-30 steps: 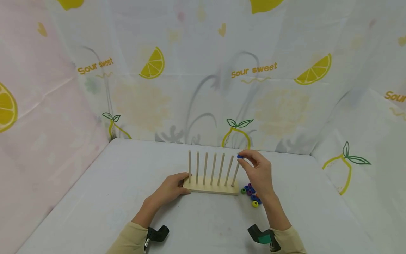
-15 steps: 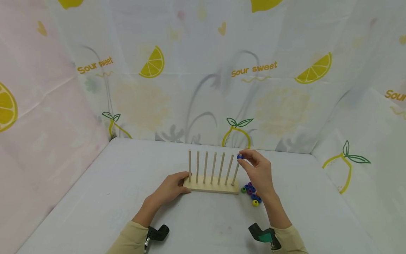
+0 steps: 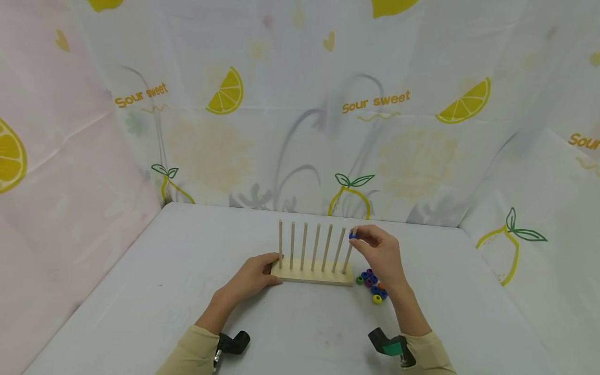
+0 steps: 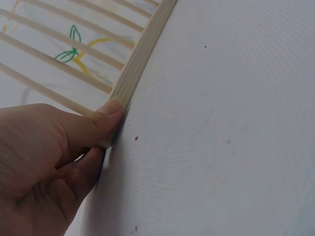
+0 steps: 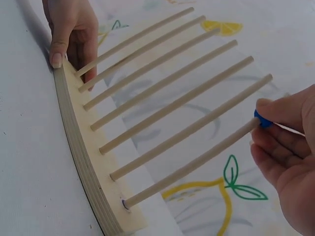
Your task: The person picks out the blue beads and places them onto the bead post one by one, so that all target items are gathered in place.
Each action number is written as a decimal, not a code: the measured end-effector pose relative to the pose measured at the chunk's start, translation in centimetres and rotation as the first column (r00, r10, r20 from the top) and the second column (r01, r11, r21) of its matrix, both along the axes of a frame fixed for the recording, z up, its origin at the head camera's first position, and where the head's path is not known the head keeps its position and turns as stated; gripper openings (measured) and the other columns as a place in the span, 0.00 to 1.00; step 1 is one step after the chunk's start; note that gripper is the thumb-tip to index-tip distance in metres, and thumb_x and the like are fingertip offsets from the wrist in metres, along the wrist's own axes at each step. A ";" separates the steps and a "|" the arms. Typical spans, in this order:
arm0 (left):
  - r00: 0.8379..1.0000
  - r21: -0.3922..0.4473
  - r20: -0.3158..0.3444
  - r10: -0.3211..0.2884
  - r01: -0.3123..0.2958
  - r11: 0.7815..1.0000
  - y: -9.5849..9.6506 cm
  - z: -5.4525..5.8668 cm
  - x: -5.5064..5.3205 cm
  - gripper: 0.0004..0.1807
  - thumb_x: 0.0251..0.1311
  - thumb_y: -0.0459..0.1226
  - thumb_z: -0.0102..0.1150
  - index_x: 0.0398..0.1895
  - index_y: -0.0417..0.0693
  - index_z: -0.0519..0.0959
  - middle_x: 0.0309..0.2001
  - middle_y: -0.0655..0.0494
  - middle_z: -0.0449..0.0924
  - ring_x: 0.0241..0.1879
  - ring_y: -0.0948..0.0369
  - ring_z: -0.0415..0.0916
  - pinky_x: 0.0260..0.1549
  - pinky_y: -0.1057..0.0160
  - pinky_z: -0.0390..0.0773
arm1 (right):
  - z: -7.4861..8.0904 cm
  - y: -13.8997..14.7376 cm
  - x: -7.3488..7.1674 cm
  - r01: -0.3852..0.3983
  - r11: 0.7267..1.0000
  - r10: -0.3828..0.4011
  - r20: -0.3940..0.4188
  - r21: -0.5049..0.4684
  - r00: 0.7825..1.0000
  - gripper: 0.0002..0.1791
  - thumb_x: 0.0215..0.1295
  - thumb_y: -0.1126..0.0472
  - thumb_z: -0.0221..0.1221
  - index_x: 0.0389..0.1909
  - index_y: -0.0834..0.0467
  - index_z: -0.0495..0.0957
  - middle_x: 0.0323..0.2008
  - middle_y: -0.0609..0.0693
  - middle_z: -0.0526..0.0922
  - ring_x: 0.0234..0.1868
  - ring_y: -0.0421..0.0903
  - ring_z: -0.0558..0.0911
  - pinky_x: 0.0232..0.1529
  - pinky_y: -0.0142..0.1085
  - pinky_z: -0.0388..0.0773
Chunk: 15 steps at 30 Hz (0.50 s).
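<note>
A wooden peg rack stands on the table, with several thin upright dowels in a row on its flat base. My left hand grips the left end of the base; in the left wrist view its thumb lies on the base's edge. My right hand pinches a blue bead between thumb and fingers. The bead sits around the upper part of the rightmost dowel, with the dowel's tip showing just above it in the head view. The other dowels carry no beads.
Several loose beads lie in a cluster right of the rack, among them a yellow bead, a green bead and an orange bead. A printed lemon curtain closes off the back and sides of the white table.
The blue bead has gone from the tip of the rightmost dowel to slightly down around it, and my right hand has lowered with it. My left hand has stayed on the base.
</note>
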<state>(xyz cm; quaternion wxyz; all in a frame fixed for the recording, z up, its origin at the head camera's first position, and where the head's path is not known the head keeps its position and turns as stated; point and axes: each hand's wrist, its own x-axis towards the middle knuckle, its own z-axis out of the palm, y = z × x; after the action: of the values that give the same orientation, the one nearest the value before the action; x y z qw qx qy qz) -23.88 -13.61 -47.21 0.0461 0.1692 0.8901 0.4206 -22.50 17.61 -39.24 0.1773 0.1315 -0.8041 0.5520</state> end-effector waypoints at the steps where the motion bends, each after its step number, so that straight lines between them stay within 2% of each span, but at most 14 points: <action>1: 1.000 -0.005 -0.008 -0.002 0.002 1.000 0.0 0.0 0.0 0.33 0.56 0.34 0.70 0.66 0.42 0.73 0.66 0.45 0.74 0.66 0.51 0.72 0.64 0.50 0.75 | 0.0 0.0 0.0 -0.003 1.000 0.003 0.008 0.005 1.000 0.12 0.62 0.63 0.68 0.45 0.62 0.84 0.45 0.56 0.86 0.44 0.31 0.82 0.52 0.20 0.78; 8: 1.000 -0.002 -0.005 0.002 -0.002 1.000 0.0 0.0 0.0 0.32 0.56 0.34 0.70 0.66 0.43 0.74 0.66 0.46 0.75 0.66 0.53 0.72 0.64 0.51 0.75 | -0.2 0.3 -0.1 -0.026 0.999 0.024 0.060 0.036 0.998 0.12 0.62 0.66 0.67 0.46 0.62 0.84 0.44 0.57 0.86 0.42 0.34 0.83 0.45 0.22 0.81; 15: 1.000 -0.015 -0.020 0.010 -0.010 1.000 0.1 0.1 0.1 0.32 0.56 0.34 0.71 0.65 0.42 0.74 0.65 0.45 0.75 0.66 0.51 0.72 0.64 0.49 0.74 | -0.5 0.5 -0.2 -0.064 0.995 0.055 0.111 0.082 0.992 0.09 0.62 0.67 0.66 0.44 0.60 0.85 0.42 0.57 0.87 0.41 0.42 0.86 0.44 0.25 0.82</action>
<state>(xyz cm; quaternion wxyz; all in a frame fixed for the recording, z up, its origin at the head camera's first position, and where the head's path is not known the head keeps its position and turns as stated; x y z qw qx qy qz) -23.78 -13.50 -47.09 0.0365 0.1687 0.8945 0.4123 -22.74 18.14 -39.72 0.1110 0.1329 -0.8310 0.5286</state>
